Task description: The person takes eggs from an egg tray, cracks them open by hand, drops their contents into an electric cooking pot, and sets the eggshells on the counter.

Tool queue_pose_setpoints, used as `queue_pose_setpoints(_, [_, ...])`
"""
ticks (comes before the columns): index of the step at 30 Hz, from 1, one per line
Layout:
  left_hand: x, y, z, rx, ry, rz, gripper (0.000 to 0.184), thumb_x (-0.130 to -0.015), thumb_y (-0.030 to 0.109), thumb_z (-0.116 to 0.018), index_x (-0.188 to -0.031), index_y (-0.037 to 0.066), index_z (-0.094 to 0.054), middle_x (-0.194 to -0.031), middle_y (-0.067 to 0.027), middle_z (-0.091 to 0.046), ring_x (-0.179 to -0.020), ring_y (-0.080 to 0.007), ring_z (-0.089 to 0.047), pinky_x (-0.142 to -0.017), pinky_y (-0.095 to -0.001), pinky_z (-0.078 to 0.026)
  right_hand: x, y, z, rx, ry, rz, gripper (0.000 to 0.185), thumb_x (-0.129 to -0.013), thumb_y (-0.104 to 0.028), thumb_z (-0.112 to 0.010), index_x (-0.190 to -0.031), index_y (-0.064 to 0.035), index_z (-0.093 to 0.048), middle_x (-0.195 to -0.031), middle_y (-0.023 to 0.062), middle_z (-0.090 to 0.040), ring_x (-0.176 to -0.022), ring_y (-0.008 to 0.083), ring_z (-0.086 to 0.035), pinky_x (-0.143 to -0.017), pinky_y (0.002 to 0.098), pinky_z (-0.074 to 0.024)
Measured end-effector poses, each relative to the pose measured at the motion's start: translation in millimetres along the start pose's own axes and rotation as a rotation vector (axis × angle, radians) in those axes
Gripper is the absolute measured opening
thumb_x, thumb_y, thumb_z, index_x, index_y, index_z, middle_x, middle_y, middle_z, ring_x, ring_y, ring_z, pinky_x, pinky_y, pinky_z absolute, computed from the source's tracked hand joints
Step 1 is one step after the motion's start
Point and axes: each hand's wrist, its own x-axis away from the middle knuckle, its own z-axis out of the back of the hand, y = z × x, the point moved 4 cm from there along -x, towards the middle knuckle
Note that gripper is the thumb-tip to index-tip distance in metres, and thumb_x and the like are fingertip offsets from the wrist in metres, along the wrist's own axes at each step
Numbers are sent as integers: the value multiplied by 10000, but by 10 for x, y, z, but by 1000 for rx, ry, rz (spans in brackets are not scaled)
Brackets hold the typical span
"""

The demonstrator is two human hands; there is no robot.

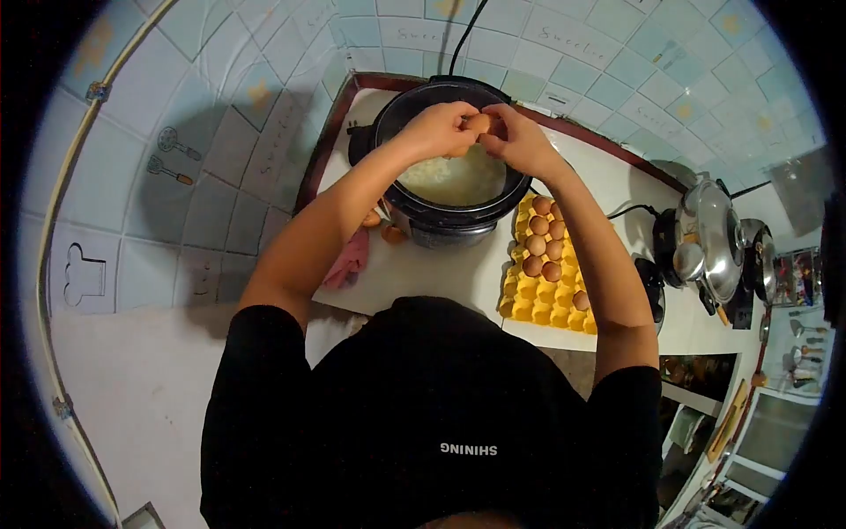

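Note:
Above the open black electric cooker (445, 212), my left hand (436, 130) and my right hand (526, 145) meet with closed fingers around a brown egg (478, 124). Fingers cover much of its shell, so I cannot tell whether it is split. Below, a pale yellowish-white mass (454, 181) lies in the cooker. To the right, under my right forearm, a yellow egg tray (527, 309) holds several brown eggs (538, 245), with bare cups at its near end.
Left of the cooker are brown eggshells (393, 234) and a pink cloth (349, 262). Metal lids and pans (718, 238) stand at the counter's right end. A black cord (464, 40) runs up the tiled wall behind the cooker.

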Motion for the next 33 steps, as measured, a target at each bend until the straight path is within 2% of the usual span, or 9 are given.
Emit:
queue_pose_setpoints(3, [-87,-77,-36,-386,89,-140,223,-774,136,-556,-970,30,-551,-673,-52,-561,-556,-127,-497,-510,-286,-406,-51,25,-66,266,26,145,352,-757,-153,-608,-1055,5,-509,-905,161,-621,-824,287,-604,-744,361,-480])
queue_pose_setpoints(5, [-105,-108,-49,-464,57,-161,229,-751,165,-568,-931,26,-545,-702,-89,-582,-589,-180,-537,-547,-322,-432,-99,92,-130,348,-12,164,367,-735,-179,-613,-1031,10,-508,-917,212,-605,-880,368,-581,-787,412,-464])
queue_pose_setpoints(9, [-145,-261,-82,-526,59,-203,238,-724,189,-573,-891,23,-540,-765,-127,-616,-682,-261,-596,-610,-365,-467,-161,198,-217,395,-41,194,345,-736,-188,-616,-996,10,-506,-929,212,-598,-893,376,-570,-793,428,-460])
queue_pose_setpoints(21, [-70,-110,-194,-694,25,-151,296,-731,234,-593,-937,25,-547,-887,-152,-623,-819,-309,-599,-711,-394,-467,-239,467,-294,477,-142,201,320,-748,-147,-583,-1000,18,-473,-919,220,-590,-925,377,-544,-803,426,-454])
queue_pose_setpoints(26, [-122,-287,-233,-605,45,-156,294,-739,222,-579,-945,16,-541,-902,-172,-619,-828,-326,-592,-716,-402,-464,-226,442,-279,481,-159,245,327,-742,-131,-586,-1007,22,-469,-945,231,-578,-919,380,-551,-801,428,-459])
queue_pose_setpoints(33, [-140,-404,-256,-659,-2,-176,293,-744,222,-573,-954,19,-541,-899,-191,-614,-830,-349,-589,-718,-425,-463,-182,406,-264,592,-159,177,300,-782,-127,-547,-1061,-37,-486,-1007,232,-552,-913,380,-568,-785,431,-473])
